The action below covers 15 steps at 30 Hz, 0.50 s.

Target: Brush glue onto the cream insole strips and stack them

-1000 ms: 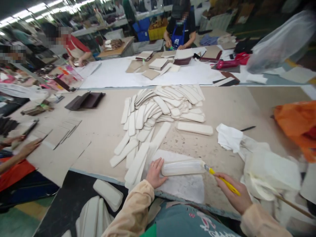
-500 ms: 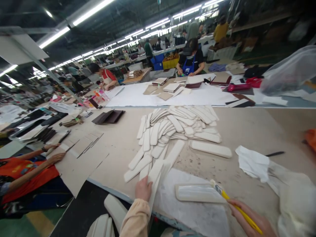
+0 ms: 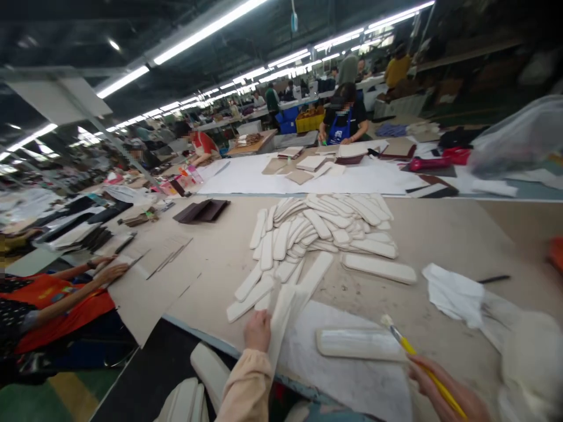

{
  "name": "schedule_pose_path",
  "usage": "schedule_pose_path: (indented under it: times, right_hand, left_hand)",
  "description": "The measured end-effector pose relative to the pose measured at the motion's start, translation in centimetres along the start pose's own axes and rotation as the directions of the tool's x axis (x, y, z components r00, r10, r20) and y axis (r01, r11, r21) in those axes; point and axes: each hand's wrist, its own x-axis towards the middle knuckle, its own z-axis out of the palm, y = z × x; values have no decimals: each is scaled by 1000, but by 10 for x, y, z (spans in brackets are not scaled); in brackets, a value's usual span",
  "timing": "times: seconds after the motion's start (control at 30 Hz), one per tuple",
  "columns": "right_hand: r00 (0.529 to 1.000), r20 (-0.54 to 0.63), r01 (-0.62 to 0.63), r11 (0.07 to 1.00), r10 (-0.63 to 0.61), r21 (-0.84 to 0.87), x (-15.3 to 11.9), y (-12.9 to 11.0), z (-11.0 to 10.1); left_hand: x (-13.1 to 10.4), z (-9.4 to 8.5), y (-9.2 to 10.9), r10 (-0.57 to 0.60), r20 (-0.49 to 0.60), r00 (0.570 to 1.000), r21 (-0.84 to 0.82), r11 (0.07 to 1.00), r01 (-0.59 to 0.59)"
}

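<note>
My left hand (image 3: 257, 333) is closed on the lower end of a cream strip (image 3: 275, 298), which stands tilted up from the table in my fingers. Beside it lie longer pale strips (image 3: 285, 310), some hanging past the table edge. In my right hand (image 3: 444, 387) is a paintbrush (image 3: 407, 344) with a yellow handle, its pale bristles held just above a round-ended panel (image 3: 360, 343). That panel has a shiny wet-looking band along its middle and rests on a white sheet (image 3: 338, 381). Ahead is a large heap of similar round-ended cream pieces (image 3: 303, 228).
A crumpled white cloth (image 3: 453, 293) and cloudy plastic (image 3: 528, 351) lie at right, near a dark thin tool (image 3: 495, 278). More cream panels (image 3: 187, 398) sit below the table edge. Dark brown folded pieces (image 3: 202, 211) lie at left. A co-worker's hands (image 3: 109, 271) work at far left.
My left hand has tipped a cream strip up off the pile. The brush has lifted slightly away from the panel. The view has shifted a little.
</note>
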Motion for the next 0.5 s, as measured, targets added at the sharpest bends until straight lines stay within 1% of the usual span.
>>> schedule_pose_path:
  times: [0.03,0.1,0.13,0.17,0.2,0.27,0.33,0.37,0.4,0.43,0.47,0.5]
  right_hand:
    - [999,-12,-40,998,40,39,-1,-11,-2]
    - [991,-77,-105,992,110,69,0,-26,-1]
    - [984,-92,-144,987,151,73,0,-31,0]
    - [978,-88,-182,979,190,92,1,-34,3]
    - [973,-98,-197,971,211,134,1,-35,6]
    - [968,-72,-217,947,240,236,1,-38,11]
    - [970,-16,-227,925,243,304,-1,-42,16]
    - [970,12,-236,923,244,303,-2,-44,17]
    - [968,29,-247,927,249,281,-4,-45,17]
    - [966,35,-258,935,258,244,-6,-46,17]
    - [963,32,-269,941,269,204,-8,-46,16]
    - [959,21,-281,945,281,169,-11,-45,14]
  left_hand:
    - [-1,-6,2,29,8,1000,-22,999,-29]
    - [-5,-15,11,120,57,991,-87,990,-115]
    - [-9,-17,19,201,99,975,-156,970,-184]
    - [-14,-19,29,297,142,944,-261,931,-254]
    - [-22,-19,42,382,201,902,-349,888,-299]
    - [-42,-14,70,514,323,795,-481,812,-330]
    - [-63,-3,99,585,442,679,-543,778,-316]
    - [-72,4,111,607,486,629,-568,766,-300]
    - [-79,12,121,621,517,589,-590,757,-280]
    - [-84,19,128,628,538,562,-609,751,-256]
    - [-86,26,132,627,560,541,-626,748,-219]
    - [-87,31,132,613,592,523,-642,751,-153]
